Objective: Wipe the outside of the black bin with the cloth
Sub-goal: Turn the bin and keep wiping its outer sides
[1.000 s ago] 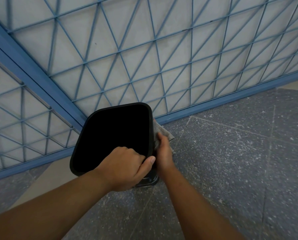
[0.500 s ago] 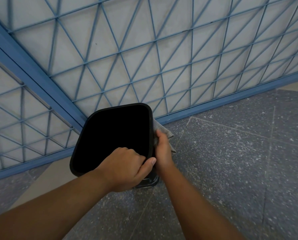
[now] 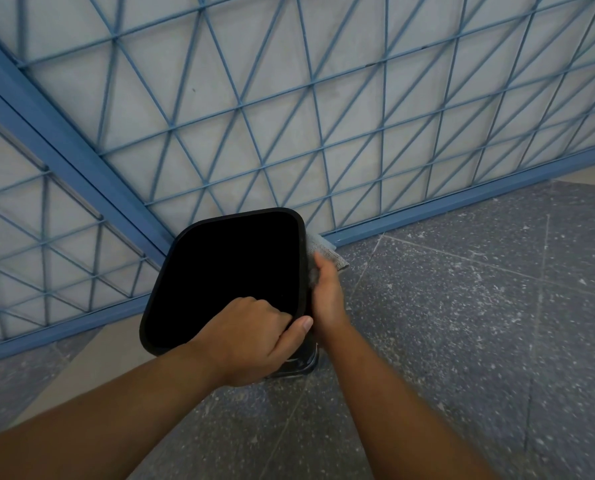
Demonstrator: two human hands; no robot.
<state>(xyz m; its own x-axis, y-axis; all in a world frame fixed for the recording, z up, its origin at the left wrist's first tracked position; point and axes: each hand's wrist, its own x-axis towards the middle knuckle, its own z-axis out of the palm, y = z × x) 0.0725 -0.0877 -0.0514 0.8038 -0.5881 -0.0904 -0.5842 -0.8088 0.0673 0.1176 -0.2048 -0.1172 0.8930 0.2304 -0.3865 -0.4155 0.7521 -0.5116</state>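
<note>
The black bin [image 3: 199, 237] stands on the floor in the middle of the view, its open top facing me and its inside dark. My left hand [image 3: 251, 337] grips the bin's near right rim, fingers inside and thumb outside. My right hand [image 3: 327, 296] presses a grey cloth [image 3: 320, 249] flat against the bin's outer right side, just below the rim. Most of the cloth is hidden under the hand; its far end sticks out past the fingers.
A blue metal grid fence [image 3: 289, 133] with a pale panel behind it runs right behind the bin, with a thick blue post [image 3: 64, 157] on the left. Dark speckled floor tiles [image 3: 462, 323] spread to the right and toward me.
My right hand with the cloth has slid a little away from me along the bin's right side. The left hand and the bin have stayed put.
</note>
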